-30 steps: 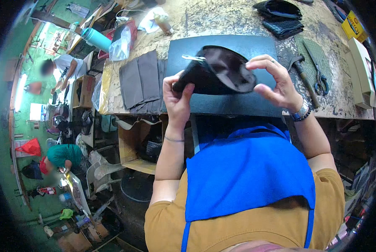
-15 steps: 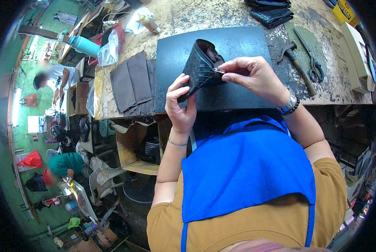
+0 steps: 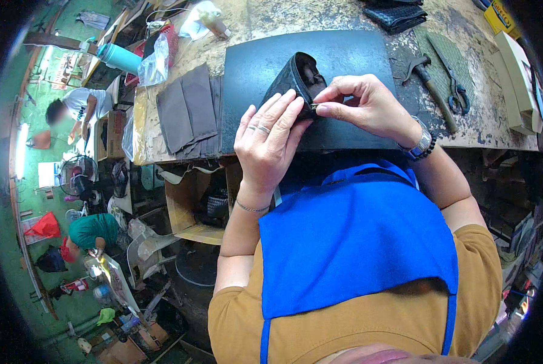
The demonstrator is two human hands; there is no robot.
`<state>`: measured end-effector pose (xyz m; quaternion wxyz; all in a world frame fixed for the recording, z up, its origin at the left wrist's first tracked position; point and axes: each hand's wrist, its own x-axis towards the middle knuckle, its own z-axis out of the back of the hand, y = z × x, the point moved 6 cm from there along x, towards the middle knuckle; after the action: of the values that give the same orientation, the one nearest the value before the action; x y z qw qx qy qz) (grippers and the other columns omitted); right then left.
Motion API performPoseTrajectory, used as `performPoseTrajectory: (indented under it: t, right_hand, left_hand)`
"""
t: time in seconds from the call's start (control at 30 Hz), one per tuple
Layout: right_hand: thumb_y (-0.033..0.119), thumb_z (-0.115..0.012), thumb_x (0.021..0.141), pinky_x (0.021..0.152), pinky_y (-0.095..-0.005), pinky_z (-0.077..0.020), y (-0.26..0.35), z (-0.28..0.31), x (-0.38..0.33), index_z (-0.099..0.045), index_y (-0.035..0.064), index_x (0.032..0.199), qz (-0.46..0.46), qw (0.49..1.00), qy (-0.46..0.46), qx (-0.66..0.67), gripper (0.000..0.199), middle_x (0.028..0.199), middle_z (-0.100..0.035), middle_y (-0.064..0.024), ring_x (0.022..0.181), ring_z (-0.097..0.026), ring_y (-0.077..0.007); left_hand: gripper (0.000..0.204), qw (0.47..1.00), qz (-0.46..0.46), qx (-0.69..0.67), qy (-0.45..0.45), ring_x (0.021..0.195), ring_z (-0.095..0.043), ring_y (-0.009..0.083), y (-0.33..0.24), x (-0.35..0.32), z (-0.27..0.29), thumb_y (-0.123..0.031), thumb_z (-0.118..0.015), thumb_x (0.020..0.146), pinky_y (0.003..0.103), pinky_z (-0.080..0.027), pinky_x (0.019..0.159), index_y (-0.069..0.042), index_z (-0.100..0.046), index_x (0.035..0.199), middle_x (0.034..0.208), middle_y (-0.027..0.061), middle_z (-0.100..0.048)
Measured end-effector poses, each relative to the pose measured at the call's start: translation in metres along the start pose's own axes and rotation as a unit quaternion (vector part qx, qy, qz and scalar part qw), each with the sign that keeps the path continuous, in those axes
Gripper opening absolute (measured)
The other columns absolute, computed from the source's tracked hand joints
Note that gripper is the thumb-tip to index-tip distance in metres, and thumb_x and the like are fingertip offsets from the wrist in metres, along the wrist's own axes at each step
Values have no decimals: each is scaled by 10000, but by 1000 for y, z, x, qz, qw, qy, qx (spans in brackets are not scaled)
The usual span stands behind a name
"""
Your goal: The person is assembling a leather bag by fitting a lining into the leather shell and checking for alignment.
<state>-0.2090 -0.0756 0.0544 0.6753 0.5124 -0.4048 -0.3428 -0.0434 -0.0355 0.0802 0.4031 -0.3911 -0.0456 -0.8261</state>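
Note:
A black leather pouch (image 3: 291, 74) with an embossed grain stands tilted over a dark flat board (image 3: 356, 54), its mouth parted and a dark lining showing inside. My left hand (image 3: 265, 130) grips the pouch's near side, fingers laid over the leather and thumb beneath. At the near corner of the mouth, my right hand (image 3: 365, 109) pinches a small shiny metal piece (image 3: 314, 106) between thumb and forefinger. The fingers hide most of that piece, so its exact kind does not show.
Dark cut pieces (image 3: 186, 112) lie left of the board. To its right are a hammer (image 3: 432, 91), large scissors (image 3: 456, 91) and a cardboard box (image 3: 514, 85). Folded black leather (image 3: 396, 17) sits at the back. A turquoise bottle (image 3: 120, 57) stands far left; two people work beyond.
My left hand has slid up and over the pouch's side, its fingers now flatter and nearer the mouth. The pouch has turned slightly; my right hand keeps its pinch at the corner.

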Motion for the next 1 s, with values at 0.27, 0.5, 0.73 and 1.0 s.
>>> performPoseTrajectory:
  t: [0.27, 0.5, 0.73, 1.0]
  right_hand:
    - [145, -686, 893, 723, -216, -476, -21, -15, -2, -696, 6, 959, -39, 981, 27, 189, 154, 866, -672, 8, 806, -577, -44]
    - [136, -689, 887, 683, -223, -461, -6, -9, -4, -694, 3, 936, -42, 990, -11, 137, 141, 851, -667, -7, 789, -562, -41]
    - [99, -708, 844, 616, -257, -454, 19, 1, -3, -703, 9, 873, 16, 997, -43, -66, 94, 750, -650, -55, 708, -592, -110]
    - [344, -726, 847, 658, -224, -497, 2, 89, 60, -580, 84, 1252, 102, 962, -88, -237, 503, 858, -654, -14, 736, -588, -80]
  left_hand:
    - [345, 1000, -12, -20, 11, 962, -679, 159, 1, -2, -2, -154, -741, 767, 404, -453, 923, -189, -695, 1107, 1096, 6, -700]
    - [272, 996, -45, 56, 47, 918, -680, 107, 3, 9, 0, -161, -703, 807, 482, -265, 1114, -186, -682, 1077, 999, -34, -708]
    - [191, 995, -92, 42, -15, 879, -692, 131, 5, 7, 10, -146, -680, 850, 484, -196, 1151, -160, -677, 1040, 943, -24, -712]
    - [219, 923, 321, -83, -193, 992, -605, 223, 93, -91, 106, -170, -552, 972, 329, -463, 890, -11, -586, 1118, 1096, 102, -636]
